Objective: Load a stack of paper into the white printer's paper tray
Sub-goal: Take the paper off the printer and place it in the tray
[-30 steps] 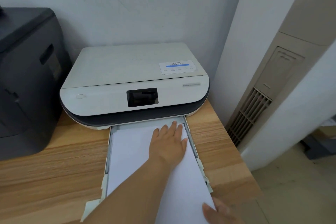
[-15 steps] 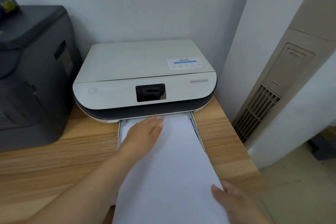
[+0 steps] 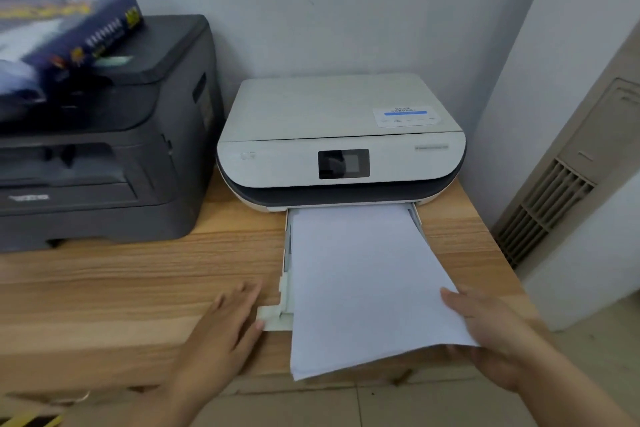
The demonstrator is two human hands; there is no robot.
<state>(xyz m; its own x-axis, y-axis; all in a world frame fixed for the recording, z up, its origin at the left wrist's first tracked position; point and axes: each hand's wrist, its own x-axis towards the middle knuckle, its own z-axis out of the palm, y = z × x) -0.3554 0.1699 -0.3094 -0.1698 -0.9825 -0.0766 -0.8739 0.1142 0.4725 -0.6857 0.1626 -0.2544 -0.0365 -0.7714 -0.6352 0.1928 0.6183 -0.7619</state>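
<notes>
Here the white printer [image 3: 341, 142] sits at the back right corner of the wooden bench [image 3: 138, 274], against the wall, with its paper tray [image 3: 284, 288] pulled out toward the front edge. A stack of paper [image 3: 360, 281] lies in that tray, its far end tucked under the printer's front lip and its near end reaching past the bench's front edge, sagging a little at the left corner. The right hand [image 3: 491, 333] pinches the stack's near right corner, thumb on top and fingers underneath, so it is closed on the paper. The left hand [image 3: 225, 326] rests flat on the bench just left of the tray, fingers spread and holding nothing, its thumb touching the tray's near left corner tab. At the back left of the bench stands a black printer [image 3: 104, 149], just beside the white one, with a dark blue paper ream package [image 3: 65, 35] lying on its top.
</notes>
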